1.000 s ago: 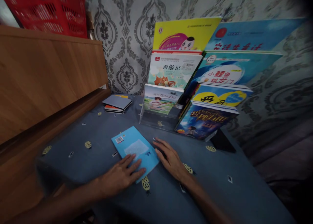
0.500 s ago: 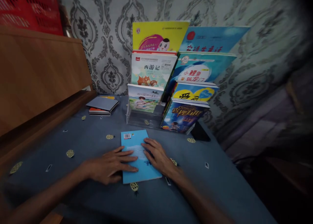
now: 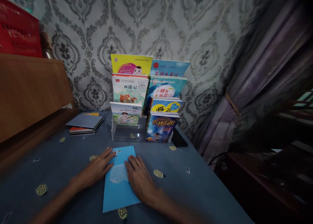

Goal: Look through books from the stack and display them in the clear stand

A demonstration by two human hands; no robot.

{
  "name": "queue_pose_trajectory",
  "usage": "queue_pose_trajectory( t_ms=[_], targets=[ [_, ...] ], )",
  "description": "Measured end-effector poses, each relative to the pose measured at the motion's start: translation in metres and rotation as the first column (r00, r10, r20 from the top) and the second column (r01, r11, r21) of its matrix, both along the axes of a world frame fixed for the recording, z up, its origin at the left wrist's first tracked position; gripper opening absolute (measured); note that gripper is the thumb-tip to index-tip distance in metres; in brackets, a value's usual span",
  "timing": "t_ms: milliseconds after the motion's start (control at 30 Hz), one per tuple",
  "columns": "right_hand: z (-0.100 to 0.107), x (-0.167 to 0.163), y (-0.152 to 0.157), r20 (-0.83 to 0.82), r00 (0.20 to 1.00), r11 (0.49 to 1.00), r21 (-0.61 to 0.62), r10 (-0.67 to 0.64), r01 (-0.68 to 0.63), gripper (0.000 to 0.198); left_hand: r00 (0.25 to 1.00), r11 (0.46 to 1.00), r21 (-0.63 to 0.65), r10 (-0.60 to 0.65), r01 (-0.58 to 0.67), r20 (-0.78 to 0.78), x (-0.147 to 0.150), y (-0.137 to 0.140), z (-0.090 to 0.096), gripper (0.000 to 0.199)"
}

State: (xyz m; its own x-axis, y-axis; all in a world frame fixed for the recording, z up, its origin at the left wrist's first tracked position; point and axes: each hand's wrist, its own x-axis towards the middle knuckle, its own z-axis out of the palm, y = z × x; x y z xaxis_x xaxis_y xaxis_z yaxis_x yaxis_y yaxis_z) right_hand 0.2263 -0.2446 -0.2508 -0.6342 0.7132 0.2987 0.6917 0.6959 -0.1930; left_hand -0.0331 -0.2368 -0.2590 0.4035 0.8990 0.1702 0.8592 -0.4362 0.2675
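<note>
A light blue book (image 3: 117, 191) lies flat on the table with its back cover up; a barcode shows at its upper left corner. My left hand (image 3: 100, 165) rests on the book's upper left edge, fingers stretched out, partly over the barcode. On the right side of the cover lies my right hand (image 3: 140, 176), palm down with fingers extended. Beyond both hands stands a clear acrylic book rack (image 3: 128, 133) that bears several upright books in two columns. A dark blue book (image 3: 161, 128) is at the front right of it and a white-and-green book (image 3: 126, 115) at the front left.
Several notebooks (image 3: 84, 121) are stacked at the left back of the table. A black flat object (image 3: 179, 138) lies right of the rack. A wooden cabinet (image 3: 31, 93) borders the left, with a red basket (image 3: 19, 28) on top. A purple curtain (image 3: 234, 97) hangs at the right.
The camera view has tilted up and shifted right. My left hand has moved from across the book's middle to its upper left edge; my right hand stays on the right side.
</note>
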Motion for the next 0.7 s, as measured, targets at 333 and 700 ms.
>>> queue_pose_trajectory(
  t_ms=[333,700],
  targets=[
    [0.024,-0.06,0.025,-0.022,0.968,0.965,-0.077,0.252,-0.253,0.048,0.978,0.991,0.117,0.035,-0.06,0.204,-0.005,-0.002,-0.02,0.062],
    [0.019,-0.038,0.058,-0.033,0.996,0.989,-0.117,0.084,-0.087,0.051,0.977,0.997,0.005,0.071,-0.074,0.201,-0.002,-0.006,-0.004,0.063]
  ],
)
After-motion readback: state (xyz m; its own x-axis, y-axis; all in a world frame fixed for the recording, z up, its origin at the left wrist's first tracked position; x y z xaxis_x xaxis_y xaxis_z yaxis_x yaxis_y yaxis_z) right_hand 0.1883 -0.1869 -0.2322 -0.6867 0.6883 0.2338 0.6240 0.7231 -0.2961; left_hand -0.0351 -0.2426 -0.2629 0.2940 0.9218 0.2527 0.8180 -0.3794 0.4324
